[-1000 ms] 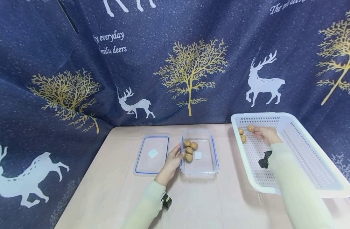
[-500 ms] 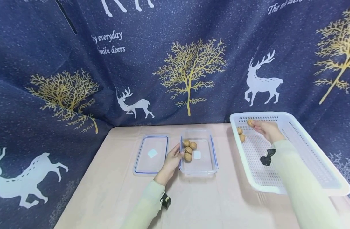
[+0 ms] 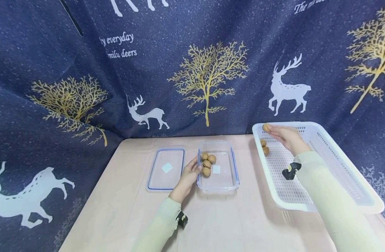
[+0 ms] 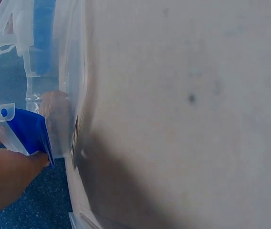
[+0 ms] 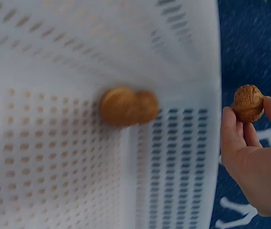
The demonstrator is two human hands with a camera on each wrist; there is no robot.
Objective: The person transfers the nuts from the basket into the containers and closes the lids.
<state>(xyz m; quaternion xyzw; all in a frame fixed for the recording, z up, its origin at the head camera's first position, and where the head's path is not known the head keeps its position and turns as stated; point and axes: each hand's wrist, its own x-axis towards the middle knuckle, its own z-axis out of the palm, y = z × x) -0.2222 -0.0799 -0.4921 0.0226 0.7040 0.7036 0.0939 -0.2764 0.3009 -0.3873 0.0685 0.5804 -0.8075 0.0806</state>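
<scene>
Inside the box (image 3: 223, 179), four walnuts (image 3: 206, 163); basket (image 3: 280, 182), two.

Box (image 3: 225, 177) btwn lid (image 3: 166, 169) & bskt (image 3: 282, 189)

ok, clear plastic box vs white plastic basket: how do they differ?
The clear rectangular plastic box is smaller than the white rectangular plastic basket.
The box has see-through walls with blue trim; the basket's are white and slotted.
The box holds four brown walnuts, the basket two.
Both are open-topped.
</scene>
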